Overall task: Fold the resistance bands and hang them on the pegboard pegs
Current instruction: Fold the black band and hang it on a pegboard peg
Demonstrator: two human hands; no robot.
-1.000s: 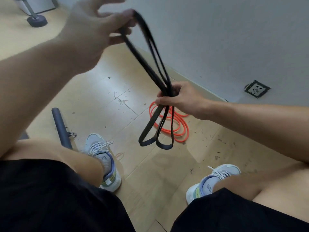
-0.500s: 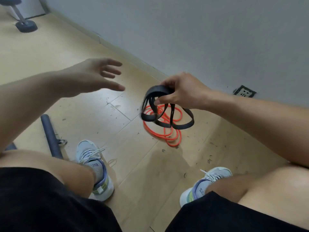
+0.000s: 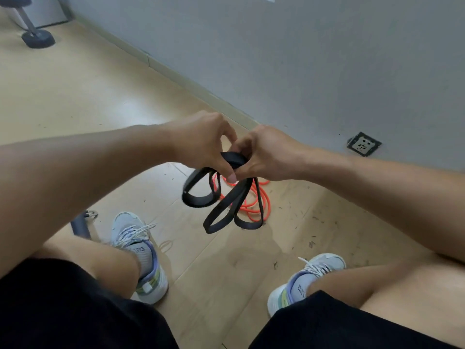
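Observation:
A black flat resistance band (image 3: 224, 207) hangs folded into several loops above the floor. Its gathered top is pinched between both hands, which meet in mid-frame. My left hand (image 3: 203, 139) grips the top from the left, and my right hand (image 3: 261, 152) grips it from the right, thumb over the folds. An orange resistance band (image 3: 254, 200) lies coiled on the wooden floor right below and behind the black loops, partly hidden by them. No pegboard or peg is in view.
My knees and two light sneakers (image 3: 141, 253) (image 3: 304, 280) fill the lower frame. A dark bar (image 3: 80, 226) lies on the floor by the left foot. A grey wall with a socket (image 3: 363, 144) runs along the right. A dumbbell (image 3: 37, 37) rests far left.
My left hand, open and apart half a second ago, has come across to the right hand and closed on the band's top. A second ago it held the band stretched high.

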